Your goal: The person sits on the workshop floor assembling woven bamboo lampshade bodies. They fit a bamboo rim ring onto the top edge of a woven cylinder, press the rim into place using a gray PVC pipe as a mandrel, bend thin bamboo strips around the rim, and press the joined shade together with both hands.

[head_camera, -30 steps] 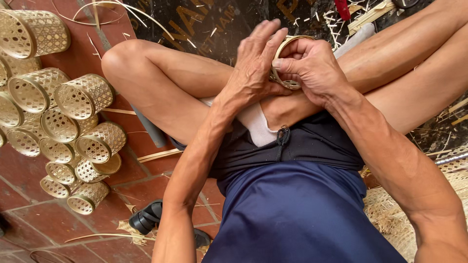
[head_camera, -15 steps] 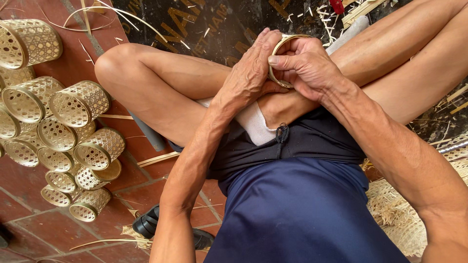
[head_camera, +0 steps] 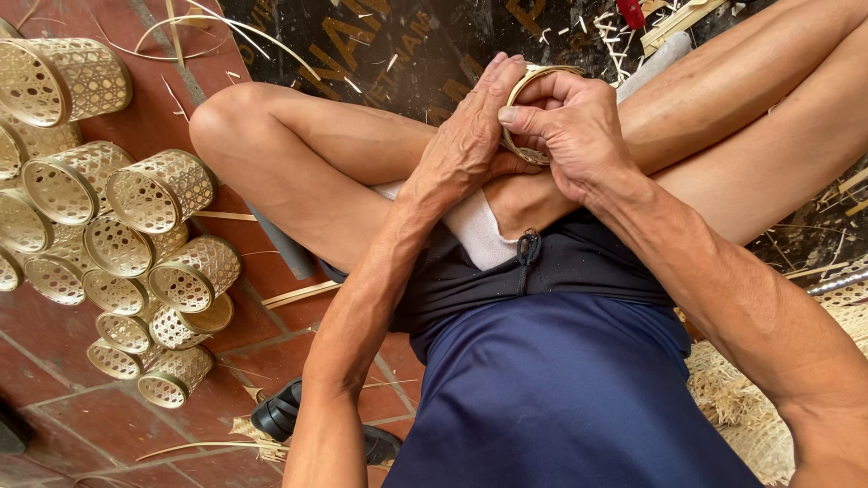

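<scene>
We sit with our legs crossed on the red tiled floor (head_camera: 54,398), and both our hands meet above the folded ankle. Our right hand (head_camera: 579,136) is curled tight around a small bamboo ring (head_camera: 520,90) — a thin, pale hoop of bent strip, smooth and round, most of it hidden under our fingers. Our left hand (head_camera: 470,145) lies against the ring's near side with the fingers stretched almost straight and pressed flat to the hoop; whether it truly grips we cannot tell. The ring sits above our crossed legs, toward the top edge of the view.

Along the left edge of the floor lies a heap of woven bamboo baskets (head_camera: 136,235) — short open cylinders with a lattice weave, straw-coloured, tipped on their sides and touching one another. Loose bamboo strips (head_camera: 226,27) curl across the tiles near the top left corner, and a flat sliver (head_camera: 298,294) lies just beside our thigh. A dark mat (head_camera: 380,54) with splinters strewn over it spreads under our legs. A black sandal (head_camera: 289,420) rests by the bottom edge, partly hidden by our left forearm. Pale fibrous shavings (head_camera: 732,398) pile up at the lower right.
</scene>
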`<action>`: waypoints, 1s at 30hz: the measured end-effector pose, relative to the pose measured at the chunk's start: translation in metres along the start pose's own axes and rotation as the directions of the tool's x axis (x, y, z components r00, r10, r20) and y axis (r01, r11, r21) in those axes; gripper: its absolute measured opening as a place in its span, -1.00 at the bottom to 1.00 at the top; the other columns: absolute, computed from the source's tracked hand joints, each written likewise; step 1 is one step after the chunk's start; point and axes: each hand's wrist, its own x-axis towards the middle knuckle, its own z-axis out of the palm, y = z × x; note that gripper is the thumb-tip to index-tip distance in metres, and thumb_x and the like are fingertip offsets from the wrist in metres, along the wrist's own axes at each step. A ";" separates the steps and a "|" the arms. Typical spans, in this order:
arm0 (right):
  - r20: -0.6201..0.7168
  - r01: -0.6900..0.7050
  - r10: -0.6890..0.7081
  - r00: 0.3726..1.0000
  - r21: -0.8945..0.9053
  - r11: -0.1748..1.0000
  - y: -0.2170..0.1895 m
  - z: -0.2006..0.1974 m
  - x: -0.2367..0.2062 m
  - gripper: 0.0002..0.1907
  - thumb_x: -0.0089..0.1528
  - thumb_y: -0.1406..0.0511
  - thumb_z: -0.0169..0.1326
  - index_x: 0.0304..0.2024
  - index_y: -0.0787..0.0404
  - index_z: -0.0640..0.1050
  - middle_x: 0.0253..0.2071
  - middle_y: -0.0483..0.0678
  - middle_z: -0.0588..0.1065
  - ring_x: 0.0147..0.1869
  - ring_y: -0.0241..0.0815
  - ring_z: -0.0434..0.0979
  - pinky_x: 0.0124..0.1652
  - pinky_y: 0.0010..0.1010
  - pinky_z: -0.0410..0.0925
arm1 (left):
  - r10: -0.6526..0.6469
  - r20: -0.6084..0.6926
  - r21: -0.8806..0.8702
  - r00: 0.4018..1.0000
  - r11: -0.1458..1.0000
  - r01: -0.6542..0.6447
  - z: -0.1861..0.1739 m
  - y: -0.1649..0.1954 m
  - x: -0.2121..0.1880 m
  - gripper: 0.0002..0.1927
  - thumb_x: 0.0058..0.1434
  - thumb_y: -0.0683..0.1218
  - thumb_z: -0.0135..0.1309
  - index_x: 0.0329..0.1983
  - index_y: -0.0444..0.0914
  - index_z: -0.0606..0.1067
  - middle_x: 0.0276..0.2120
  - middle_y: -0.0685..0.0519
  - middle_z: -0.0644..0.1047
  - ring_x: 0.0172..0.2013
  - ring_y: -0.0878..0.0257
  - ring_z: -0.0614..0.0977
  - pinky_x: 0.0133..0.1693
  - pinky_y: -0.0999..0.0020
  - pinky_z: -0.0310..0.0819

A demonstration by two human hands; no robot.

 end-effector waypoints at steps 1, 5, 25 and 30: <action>0.006 0.004 -0.004 1.000 -0.017 1.000 0.000 0.000 0.000 -0.86 0.24 0.53 0.25 -0.18 0.38 0.55 -0.29 0.00 0.57 -0.33 -0.29 0.58 -0.29 -0.51 0.50 | -0.003 -0.001 -0.007 1.000 1.000 0.003 0.000 0.000 0.000 0.08 0.02 -0.05 0.46 0.51 -0.26 0.07 0.46 -0.20 0.22 0.51 -0.12 0.17 0.50 0.12 0.14; 0.021 -0.045 0.044 0.999 0.027 0.999 0.000 -0.005 0.003 -0.88 0.23 0.53 0.23 -0.20 0.38 0.56 -0.28 -0.02 0.58 -0.31 -0.29 0.59 -0.29 -0.49 0.51 | 0.001 0.006 0.073 1.000 0.997 -0.001 0.002 -0.002 0.002 -0.05 0.25 -0.14 0.37 0.58 -0.22 0.07 0.53 -0.16 0.21 0.53 -0.03 0.19 0.58 0.17 0.15; 0.011 -0.059 0.058 0.998 0.019 0.998 -0.004 0.001 0.000 -0.84 0.22 0.50 0.25 -0.16 0.37 0.55 -0.25 0.00 0.58 -0.28 -0.28 0.61 -0.26 -0.47 0.53 | -0.015 0.043 -0.009 0.999 1.000 0.015 0.003 -0.003 0.003 0.05 0.13 -0.04 0.42 0.55 -0.24 0.03 0.50 -0.19 0.17 0.55 -0.08 0.15 0.54 0.16 0.10; -0.005 -0.062 0.062 0.998 0.004 0.998 -0.005 0.002 -0.001 -0.84 0.21 0.50 0.26 -0.18 0.38 0.56 -0.27 0.01 0.59 -0.29 -0.28 0.61 -0.26 -0.48 0.52 | -0.011 0.048 0.010 0.999 1.000 0.011 0.000 0.003 0.007 0.19 0.06 0.01 0.49 0.58 -0.26 -0.05 0.53 -0.15 0.13 0.55 -0.08 0.13 0.54 0.15 0.08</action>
